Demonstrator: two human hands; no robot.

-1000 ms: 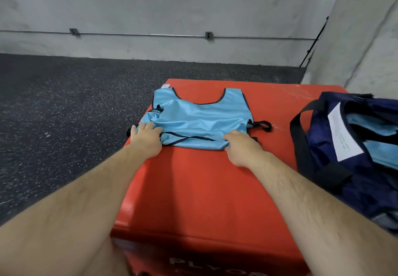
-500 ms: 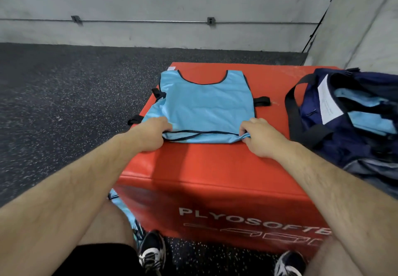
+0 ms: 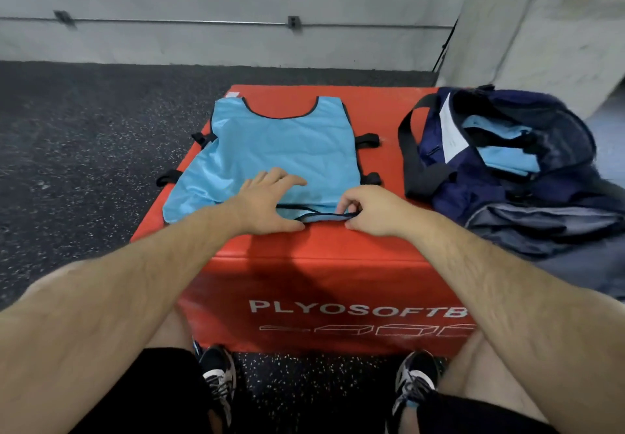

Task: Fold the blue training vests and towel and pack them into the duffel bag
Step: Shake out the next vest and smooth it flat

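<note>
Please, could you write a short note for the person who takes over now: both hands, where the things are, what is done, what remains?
Left hand: flat, pressing on the blue vest.
Right hand: pinches the vest's near hem.
The vest lies spread on the red box; the duffel bag stands open to its right.
Done: light blue fabric is inside the bag.
Left: fold this vest and pack it; I see no towel.
</note>
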